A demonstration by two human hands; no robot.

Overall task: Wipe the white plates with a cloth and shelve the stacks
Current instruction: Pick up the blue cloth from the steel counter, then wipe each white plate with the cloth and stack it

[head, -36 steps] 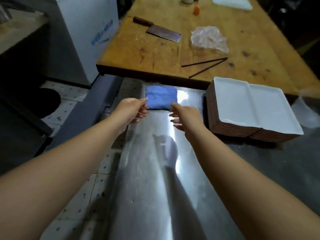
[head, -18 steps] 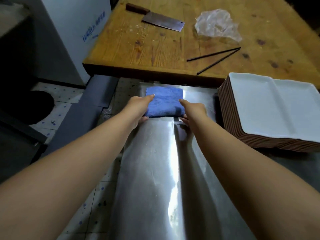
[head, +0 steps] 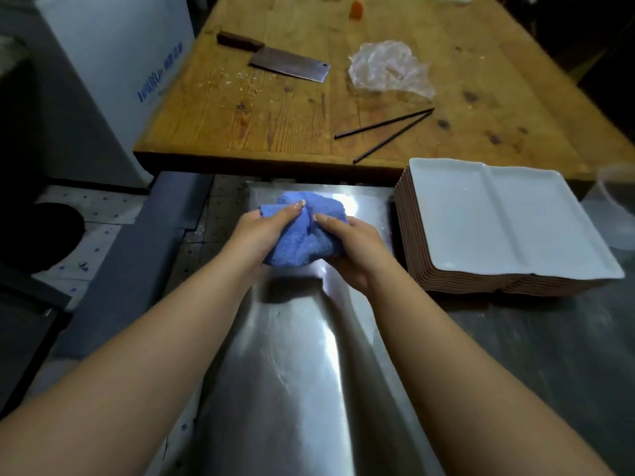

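A blue cloth (head: 302,235) is bunched up between both my hands, lifted a little off the steel counter (head: 302,355). My left hand (head: 261,235) grips its left side with the thumb on top. My right hand (head: 350,245) grips its right side, fingers curled under. To the right, a stack of white rectangular two-compartment plates (head: 498,221) with brown undersides sits on the counter, apart from my hands.
Beyond the counter lies a wooden table (head: 275,115) with a cleaver (head: 285,61), crumpled plastic wrap (head: 388,70) and two dark chopsticks (head: 388,128). A white chest appliance (head: 113,63) stands at the left. A clear plastic tub (head: 615,207) shows at the right edge.
Both hands reached the flat folded cloth, closed on it and pulled it toward me, so it is now bunched and raised off the counter.
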